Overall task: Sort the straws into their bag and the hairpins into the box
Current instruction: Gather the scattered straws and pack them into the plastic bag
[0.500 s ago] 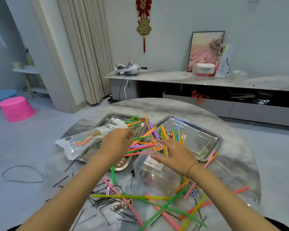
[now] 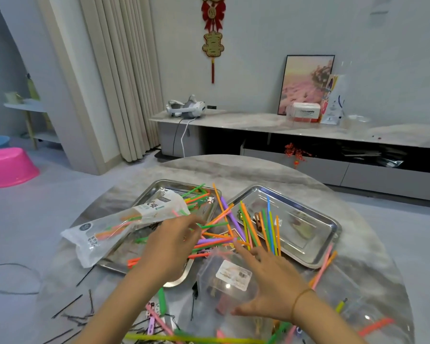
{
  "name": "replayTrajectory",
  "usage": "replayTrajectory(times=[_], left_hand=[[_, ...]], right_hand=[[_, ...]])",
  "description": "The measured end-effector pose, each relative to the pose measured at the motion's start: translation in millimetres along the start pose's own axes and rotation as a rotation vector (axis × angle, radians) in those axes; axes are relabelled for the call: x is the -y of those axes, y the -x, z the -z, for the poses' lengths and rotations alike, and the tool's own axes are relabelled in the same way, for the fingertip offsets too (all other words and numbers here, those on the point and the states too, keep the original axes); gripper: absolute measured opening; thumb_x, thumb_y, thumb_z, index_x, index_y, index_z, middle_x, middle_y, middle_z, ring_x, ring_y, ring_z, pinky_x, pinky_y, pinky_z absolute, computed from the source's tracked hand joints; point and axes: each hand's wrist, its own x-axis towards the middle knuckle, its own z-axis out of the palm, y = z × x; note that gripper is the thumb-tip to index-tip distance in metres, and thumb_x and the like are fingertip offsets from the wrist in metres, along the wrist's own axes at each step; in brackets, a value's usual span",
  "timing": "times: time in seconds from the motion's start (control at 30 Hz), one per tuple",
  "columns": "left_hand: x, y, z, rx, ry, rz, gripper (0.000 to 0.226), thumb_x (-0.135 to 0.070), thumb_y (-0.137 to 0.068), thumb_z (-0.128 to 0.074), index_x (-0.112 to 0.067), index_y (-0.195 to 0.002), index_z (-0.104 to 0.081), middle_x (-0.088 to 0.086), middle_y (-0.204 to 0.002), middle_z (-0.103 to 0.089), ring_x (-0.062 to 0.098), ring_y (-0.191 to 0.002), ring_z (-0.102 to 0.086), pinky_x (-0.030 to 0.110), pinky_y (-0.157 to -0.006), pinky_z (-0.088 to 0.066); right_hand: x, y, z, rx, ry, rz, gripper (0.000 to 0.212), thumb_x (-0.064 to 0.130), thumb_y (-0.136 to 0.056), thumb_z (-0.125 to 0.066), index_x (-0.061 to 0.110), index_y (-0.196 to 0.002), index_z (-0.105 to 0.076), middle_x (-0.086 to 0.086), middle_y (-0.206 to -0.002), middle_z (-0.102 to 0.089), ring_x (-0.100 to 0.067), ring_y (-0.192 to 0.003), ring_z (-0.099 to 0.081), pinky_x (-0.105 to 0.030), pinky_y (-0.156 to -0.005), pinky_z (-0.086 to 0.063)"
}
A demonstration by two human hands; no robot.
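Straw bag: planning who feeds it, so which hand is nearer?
Left. The left hand is just beside the straw bag; the right hand is farther off, above the clear box.

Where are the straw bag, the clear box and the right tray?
straw bag (image 2: 114, 227), head view, its clear middle.
clear box (image 2: 233, 275), head view, its white label.
right tray (image 2: 308, 214), head view, its bare floor.

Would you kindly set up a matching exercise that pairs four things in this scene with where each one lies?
Things:
1. straw bag
2. clear box
3. black hairpins
4. pink tub

Places:
A. on the floor, far left
B. lying partly over the left tray
C. scattered on the table, near left
D. at the right hand

Pairs: 1-B, 2-D, 3-C, 4-A.
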Motion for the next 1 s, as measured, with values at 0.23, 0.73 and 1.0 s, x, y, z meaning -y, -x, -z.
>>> replayTrajectory(times=[0.23, 0.73, 1.0], left_hand=[[6, -1, -1, 0.001, 0.102, 0.020, 0.018, -0.025, -0.091, -0.057, -0.033, -0.105, -0.064, -0.016, -0.087, -0.065, -0.002, -0.086, -0.060, 0.030, -0.078, -0.051], [1, 2, -5, -0.011, 0.136, -0.073, 0.044, -0.051, -0.094, -0.028, -0.022, -0.084, -0.060, -0.002, -0.074, -0.062, 0.015, -0.076, -0.058, 0.044, -0.076, -0.046], [7, 2, 0, 0.008, 0.119, -0.065, 0.039, -0.044, -0.098, -0.038, -0.019, -0.117, -0.062, 0.002, -0.104, -0.068, 0.026, -0.100, -0.061, 0.037, -0.083, -0.045]], right_hand=[[-1, -5, 3, -0.033, -0.062, 0.011, 0.104, 0.073, -0.062, -0.052, 0.045, -0.146, 0.002, 0.009, -0.133, -0.035, -0.018, -0.120, -0.045, -0.032, -0.098, -0.037], [-29, 9, 43, -0.108, -1.072, -0.073, 0.059, 0.052, -0.063, -0.076, 0.051, -0.118, -0.056, 0.009, -0.122, -0.061, 0.000, -0.114, -0.057, -0.036, -0.102, -0.044], [-63, 25, 55, -0.082, -1.923, -0.388, 0.042, 0.040, -0.079, -0.064, 0.019, -0.115, -0.068, -0.011, -0.120, -0.063, -0.029, -0.095, -0.063, -0.047, -0.092, -0.044]])
